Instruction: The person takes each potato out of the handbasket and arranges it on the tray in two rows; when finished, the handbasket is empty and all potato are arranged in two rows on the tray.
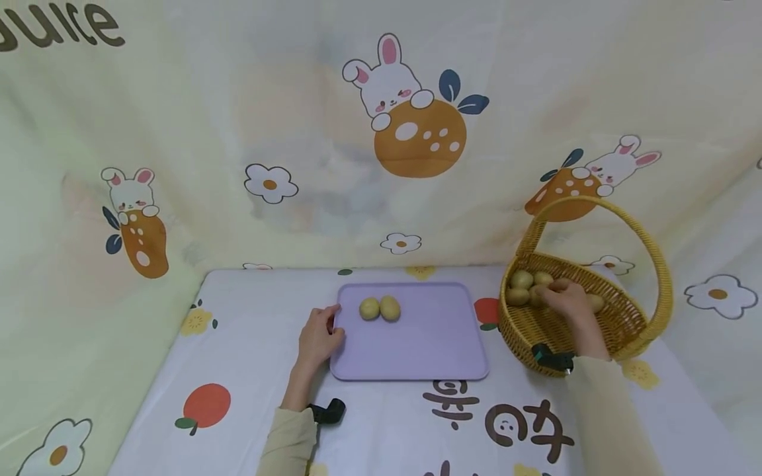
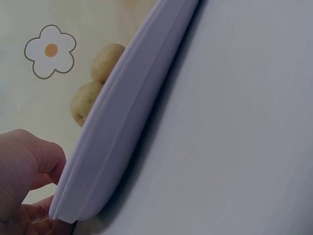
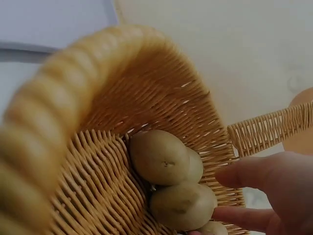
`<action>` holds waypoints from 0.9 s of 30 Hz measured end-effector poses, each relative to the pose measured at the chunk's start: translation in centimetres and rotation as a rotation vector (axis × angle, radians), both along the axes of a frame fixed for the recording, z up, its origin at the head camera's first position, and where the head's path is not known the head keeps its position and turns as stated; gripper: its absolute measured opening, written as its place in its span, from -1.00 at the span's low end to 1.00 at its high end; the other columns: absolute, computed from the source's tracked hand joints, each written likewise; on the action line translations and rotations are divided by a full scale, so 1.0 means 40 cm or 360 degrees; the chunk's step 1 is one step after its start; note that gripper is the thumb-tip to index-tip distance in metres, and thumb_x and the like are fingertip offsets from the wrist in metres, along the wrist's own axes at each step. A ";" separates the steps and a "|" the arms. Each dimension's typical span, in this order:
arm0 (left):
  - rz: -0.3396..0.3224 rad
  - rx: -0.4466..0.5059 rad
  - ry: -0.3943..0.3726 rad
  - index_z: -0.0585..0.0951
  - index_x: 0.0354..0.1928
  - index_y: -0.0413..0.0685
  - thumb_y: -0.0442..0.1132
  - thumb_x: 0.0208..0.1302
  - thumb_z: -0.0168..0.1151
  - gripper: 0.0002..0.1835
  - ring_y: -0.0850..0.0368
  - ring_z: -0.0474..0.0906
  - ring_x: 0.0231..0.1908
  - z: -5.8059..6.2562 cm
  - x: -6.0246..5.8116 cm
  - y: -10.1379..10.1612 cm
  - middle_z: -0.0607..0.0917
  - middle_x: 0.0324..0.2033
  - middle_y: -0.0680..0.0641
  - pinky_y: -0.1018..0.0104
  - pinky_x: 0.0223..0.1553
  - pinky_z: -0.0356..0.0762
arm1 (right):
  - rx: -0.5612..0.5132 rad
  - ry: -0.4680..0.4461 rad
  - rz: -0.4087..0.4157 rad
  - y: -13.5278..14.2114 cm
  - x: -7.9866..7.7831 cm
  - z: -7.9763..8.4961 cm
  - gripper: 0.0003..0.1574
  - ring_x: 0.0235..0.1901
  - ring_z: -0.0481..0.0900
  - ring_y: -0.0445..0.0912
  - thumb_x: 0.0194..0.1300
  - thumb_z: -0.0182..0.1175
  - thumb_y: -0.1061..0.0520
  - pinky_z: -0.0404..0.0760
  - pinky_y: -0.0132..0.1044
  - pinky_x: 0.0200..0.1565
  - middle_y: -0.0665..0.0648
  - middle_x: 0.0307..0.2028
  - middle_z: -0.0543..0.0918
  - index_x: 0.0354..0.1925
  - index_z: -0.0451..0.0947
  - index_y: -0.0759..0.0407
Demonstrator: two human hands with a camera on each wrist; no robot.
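The step in hand seems picking potatoes (image 1: 521, 279) from the basket (image 1: 515, 337), at right; the next move calls for a firm grasp on one. The right hand (image 1: 570, 301) is among them, fingers parted; whether it grips, I cannot tell. The left hand (image 1: 318, 336), fingers bent, holds the tray (image 1: 425, 340) by its left edge. Two potatoes lie on its far left part.

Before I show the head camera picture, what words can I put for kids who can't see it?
A person's right grip is inside a golden wicker basket, at the potatoes there, while the left grip touches the left edge of a purple tray. Two more potatoes sit side by side on the tray, which lies on a white, fruit-patterned tablecloth.
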State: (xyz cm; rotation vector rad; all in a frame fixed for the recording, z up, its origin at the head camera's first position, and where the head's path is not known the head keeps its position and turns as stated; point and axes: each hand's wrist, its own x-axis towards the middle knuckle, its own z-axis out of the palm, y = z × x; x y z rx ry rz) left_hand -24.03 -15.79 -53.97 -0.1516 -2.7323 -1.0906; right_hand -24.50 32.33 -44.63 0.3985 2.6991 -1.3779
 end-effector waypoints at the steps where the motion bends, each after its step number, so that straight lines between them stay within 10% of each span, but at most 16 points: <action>1: -0.0003 -0.0003 0.0008 0.59 0.18 -0.24 -0.30 0.03 0.20 -0.43 0.08 0.38 -0.43 -0.003 0.004 -0.003 0.49 -0.29 -0.15 0.24 -0.43 0.27 | -0.0022 -0.0026 0.0022 -0.001 0.002 -0.005 -0.15 -0.17 0.49 0.12 0.43 0.00 -0.03 0.51 -0.22 -0.23 0.63 0.21 0.25 0.32 0.11 0.66; 27: 0.0030 0.0021 0.0122 0.59 0.13 -0.33 -0.33 0.00 0.15 -0.45 0.03 0.40 -0.43 -0.020 0.018 0.011 0.49 -0.30 -0.18 0.20 -0.44 0.29 | -0.0227 -0.0318 -0.0012 0.036 0.007 -0.014 -0.72 -0.43 0.62 -0.09 0.31 0.19 0.15 0.65 -0.15 -0.26 0.22 -0.22 0.47 -0.21 0.42 0.39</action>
